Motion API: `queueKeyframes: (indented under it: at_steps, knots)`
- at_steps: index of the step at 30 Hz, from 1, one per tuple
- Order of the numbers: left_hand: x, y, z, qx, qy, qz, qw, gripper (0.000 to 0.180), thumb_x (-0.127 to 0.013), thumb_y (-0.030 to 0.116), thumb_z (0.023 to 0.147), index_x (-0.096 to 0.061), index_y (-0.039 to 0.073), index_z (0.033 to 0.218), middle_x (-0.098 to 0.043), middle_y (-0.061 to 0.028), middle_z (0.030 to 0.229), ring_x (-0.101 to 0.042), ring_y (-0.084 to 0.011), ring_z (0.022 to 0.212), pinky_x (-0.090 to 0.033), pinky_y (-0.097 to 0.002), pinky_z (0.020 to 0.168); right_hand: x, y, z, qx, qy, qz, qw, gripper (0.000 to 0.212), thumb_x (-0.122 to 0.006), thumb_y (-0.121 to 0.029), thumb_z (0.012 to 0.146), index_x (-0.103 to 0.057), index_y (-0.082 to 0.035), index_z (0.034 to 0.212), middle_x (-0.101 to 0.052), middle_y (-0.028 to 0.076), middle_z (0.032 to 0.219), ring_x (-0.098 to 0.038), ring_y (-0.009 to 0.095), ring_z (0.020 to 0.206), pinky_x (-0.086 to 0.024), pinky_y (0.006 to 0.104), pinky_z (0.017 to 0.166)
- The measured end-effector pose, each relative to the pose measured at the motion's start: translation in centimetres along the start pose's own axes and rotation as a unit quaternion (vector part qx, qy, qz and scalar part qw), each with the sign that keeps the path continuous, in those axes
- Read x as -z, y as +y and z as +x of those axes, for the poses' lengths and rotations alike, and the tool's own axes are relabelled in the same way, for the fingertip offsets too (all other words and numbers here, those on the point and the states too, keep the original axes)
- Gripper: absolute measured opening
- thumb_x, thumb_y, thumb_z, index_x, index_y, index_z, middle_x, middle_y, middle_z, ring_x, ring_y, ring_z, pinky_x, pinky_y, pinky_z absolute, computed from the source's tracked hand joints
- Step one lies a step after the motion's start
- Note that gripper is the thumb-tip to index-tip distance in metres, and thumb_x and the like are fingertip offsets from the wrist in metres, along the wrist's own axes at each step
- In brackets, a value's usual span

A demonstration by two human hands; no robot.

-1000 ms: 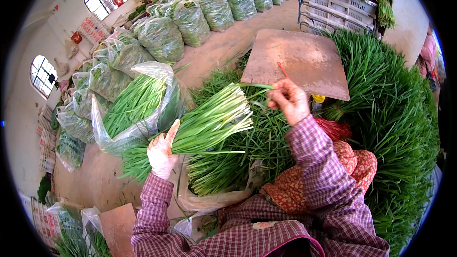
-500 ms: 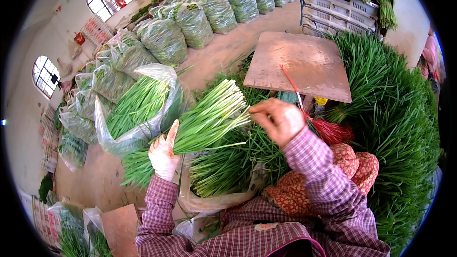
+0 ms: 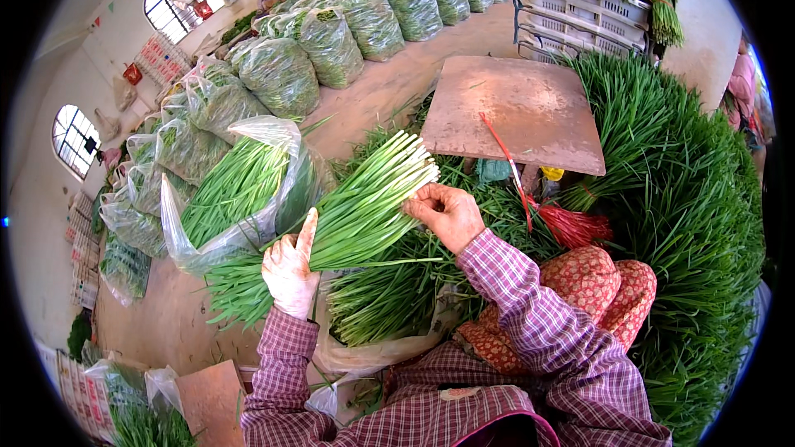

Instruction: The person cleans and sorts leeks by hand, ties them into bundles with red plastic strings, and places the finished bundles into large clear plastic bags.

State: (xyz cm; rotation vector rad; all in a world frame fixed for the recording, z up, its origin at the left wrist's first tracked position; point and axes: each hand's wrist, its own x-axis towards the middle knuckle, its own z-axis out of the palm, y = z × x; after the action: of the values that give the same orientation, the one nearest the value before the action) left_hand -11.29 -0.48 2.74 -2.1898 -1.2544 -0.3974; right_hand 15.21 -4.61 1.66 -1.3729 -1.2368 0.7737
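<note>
Lining the far left, clear plastic bags stuffed with greens run along the concrete floor, and an open bag of chives lies just beside the left hand. That gloved hand is closed around the middle of a bundle of green chives held slantwise, pale cut ends up to the right. The bare right hand pinches those stalks near the pale ends, fingers curled; farther right lie red ties, a brown board and a heap of loose chives.
</note>
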Motion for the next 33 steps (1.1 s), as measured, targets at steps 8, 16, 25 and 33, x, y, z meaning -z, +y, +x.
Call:
queueKeyframes:
  at_steps: [8, 16, 25, 33]
  knots:
    - [-1.7, -1.0, -0.5, 0.016, 0.021, -0.025, 0.999, 0.096, -0.075, 0.014, 0.057, -0.033, 0.032, 0.141, -0.047, -0.0020, 0.076, -0.054, -0.0213, 0.070, -0.047, -0.0352, 0.066, 2.4, 0.4, 0.0, -0.171, -0.117, 0.434, 0.877, 0.006, -0.057, -0.010, 0.086, -0.056, -0.009, 0.092, -0.056, -0.003, 0.072, -0.038, 0.003, 0.049, -0.026, 0.0186, 0.040]
    - [-3.5, -2.2, -0.9, 0.086, 0.062, -0.355, 0.929, 0.079, -0.077, 0.009, 0.057, -0.051, 0.022, 0.131, -0.066, -0.0057, 0.095, -0.063, -0.0240, 0.078, -0.050, -0.0311, 0.073, 8.1, 1.9, -1.4, -0.111, -0.224, 0.091, 0.964, 0.034, -0.062, -0.023, 0.085, -0.058, -0.011, 0.117, -0.064, 0.005, 0.084, -0.060, 0.014, 0.065, -0.049, 0.0259, 0.054]
    - [-1.7, -1.9, -0.6, 0.023, 0.047, -0.161, 0.986, 0.085, -0.076, 0.018, 0.059, -0.043, 0.030, 0.136, -0.047, -0.0049, 0.070, -0.052, -0.0256, 0.064, -0.045, -0.0365, 0.061, 5.1, -3.7, -1.8, 0.260, 0.082, -0.297, 0.915, 0.013, -0.063, -0.023, 0.083, -0.065, -0.012, 0.088, -0.064, 0.006, 0.083, -0.059, 0.023, 0.071, -0.052, 0.0350, 0.067]
    - [-1.5, -1.0, -0.3, 0.021, 0.025, -0.148, 0.988, 0.088, -0.075, 0.020, 0.060, -0.038, 0.032, 0.139, -0.047, -0.0043, 0.073, -0.053, -0.0259, 0.067, -0.046, -0.0368, 0.063, 1.1, -1.9, -0.4, 0.307, 0.117, -0.348, 0.878, 0.009, -0.063, -0.020, 0.079, -0.062, -0.011, 0.082, -0.062, 0.006, 0.073, -0.056, 0.023, 0.070, -0.045, 0.0359, 0.068]
